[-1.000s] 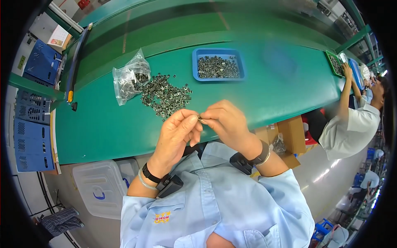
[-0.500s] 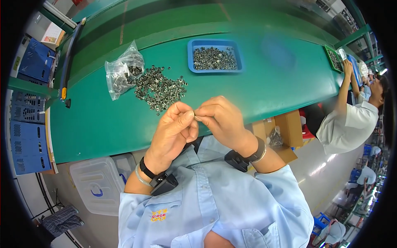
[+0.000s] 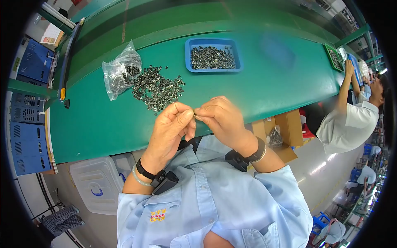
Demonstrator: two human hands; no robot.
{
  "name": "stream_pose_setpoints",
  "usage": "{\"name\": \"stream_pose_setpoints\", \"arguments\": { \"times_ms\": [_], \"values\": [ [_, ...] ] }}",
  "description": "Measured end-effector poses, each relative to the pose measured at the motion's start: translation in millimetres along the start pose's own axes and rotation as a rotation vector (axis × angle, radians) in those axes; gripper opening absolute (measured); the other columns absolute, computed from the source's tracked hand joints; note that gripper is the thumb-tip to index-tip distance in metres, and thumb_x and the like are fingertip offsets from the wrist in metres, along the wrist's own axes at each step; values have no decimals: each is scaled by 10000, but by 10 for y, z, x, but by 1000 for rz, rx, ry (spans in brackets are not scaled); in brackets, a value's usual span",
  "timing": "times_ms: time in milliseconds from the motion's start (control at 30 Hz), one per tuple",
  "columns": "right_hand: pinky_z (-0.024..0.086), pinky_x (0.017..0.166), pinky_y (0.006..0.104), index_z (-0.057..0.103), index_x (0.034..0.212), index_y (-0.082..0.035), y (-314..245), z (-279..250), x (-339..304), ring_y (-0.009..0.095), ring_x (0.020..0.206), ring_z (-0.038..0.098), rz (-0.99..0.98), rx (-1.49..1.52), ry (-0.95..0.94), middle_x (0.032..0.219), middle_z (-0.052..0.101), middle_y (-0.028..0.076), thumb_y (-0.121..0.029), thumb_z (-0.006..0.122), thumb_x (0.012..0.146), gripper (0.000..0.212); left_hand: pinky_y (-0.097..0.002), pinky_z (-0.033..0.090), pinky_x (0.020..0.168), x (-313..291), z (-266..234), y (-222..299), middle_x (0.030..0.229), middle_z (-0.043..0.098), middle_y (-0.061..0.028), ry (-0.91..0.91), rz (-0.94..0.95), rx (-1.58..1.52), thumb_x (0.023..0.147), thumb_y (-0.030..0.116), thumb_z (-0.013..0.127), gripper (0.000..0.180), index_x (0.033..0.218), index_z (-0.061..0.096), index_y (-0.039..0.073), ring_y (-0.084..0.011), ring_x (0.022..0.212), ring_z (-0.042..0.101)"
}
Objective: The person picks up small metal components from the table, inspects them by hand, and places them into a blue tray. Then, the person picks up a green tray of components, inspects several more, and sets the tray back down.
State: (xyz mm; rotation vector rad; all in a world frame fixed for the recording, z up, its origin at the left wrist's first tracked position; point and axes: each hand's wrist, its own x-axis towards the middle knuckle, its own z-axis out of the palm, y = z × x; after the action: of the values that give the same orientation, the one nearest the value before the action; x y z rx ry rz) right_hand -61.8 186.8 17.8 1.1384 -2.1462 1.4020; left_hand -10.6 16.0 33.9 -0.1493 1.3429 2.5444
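My left hand (image 3: 173, 126) and my right hand (image 3: 222, 120) meet fingertip to fingertip over the near edge of the green bench (image 3: 103, 132). Pinched between them is a small metal part (image 3: 194, 114), mostly covered by the fingers, so its exact shape is hidden. Just beyond my left hand spreads a loose pile of small metal parts (image 3: 157, 89). A clear plastic bag (image 3: 118, 78) with more of these parts lies against the pile's left side. Farther back, a blue tray (image 3: 215, 70) holds many similar pieces.
Below the bench at left stands a clear lidded storage box (image 3: 95, 186); an open cardboard box (image 3: 289, 128) is at right. Blue crates (image 3: 29, 144) stand at far left. A co-worker (image 3: 351, 120) sits farther right by a green tray (image 3: 334, 58).
Both hands keep the same pinch, with only a slight shift of the left hand and wrist. The pile, bag and tray appear slightly farther left as the view moves.
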Motion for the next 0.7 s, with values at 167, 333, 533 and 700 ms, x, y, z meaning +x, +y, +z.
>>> {"name": "stream_pose_setpoints", "arguments": {
  "times_ms": [167, 333, 533, 700],
  "values": [
    [498, 703, 327, 626, 929, -69, -33, 38, -46, 225, 805, 619, 101, 185, 29, 867, 647, 61, -23, 702, 777, 176, -229, 404, 484, -26, 21, -9, 728, 593, -45, -28, -28, -142, 950, 187, 562, 136, 941, 538, 53, -113, 567, 533],
    [500, 704, 325, 622, 925, -62, -62, 50, -42, 219, 802, 622, 99, 273, 47, 867, 653, 63, -12, 686, 792, 155, -243, 369, 466, -22, -25, -99, 720, 591, -46, -117, -33, -308, 948, 195, 564, 146, 963, 538, 52, -119, 545, 511],
    [499, 705, 321, 629, 905, -58, -84, 43, -17, 227, 800, 624, 87, 255, 15, 851, 652, 67, -22, 679, 803, 119, -239, 334, 440, -38, -17, -88, 727, 580, -33, -136, -8, -295, 943, 192, 569, 146, 977, 535, 55, -111, 534, 484],
    [500, 702, 320, 638, 885, -57, -84, 56, -2, 230, 793, 626, 74, 265, 4, 839, 651, 66, -28, 681, 803, 97, -238, 349, 442, -43, -49, -53, 721, 579, -37, -136, -14, -264, 931, 196, 591, 151, 932, 517, 65, -114, 531, 491]
  ]
}}
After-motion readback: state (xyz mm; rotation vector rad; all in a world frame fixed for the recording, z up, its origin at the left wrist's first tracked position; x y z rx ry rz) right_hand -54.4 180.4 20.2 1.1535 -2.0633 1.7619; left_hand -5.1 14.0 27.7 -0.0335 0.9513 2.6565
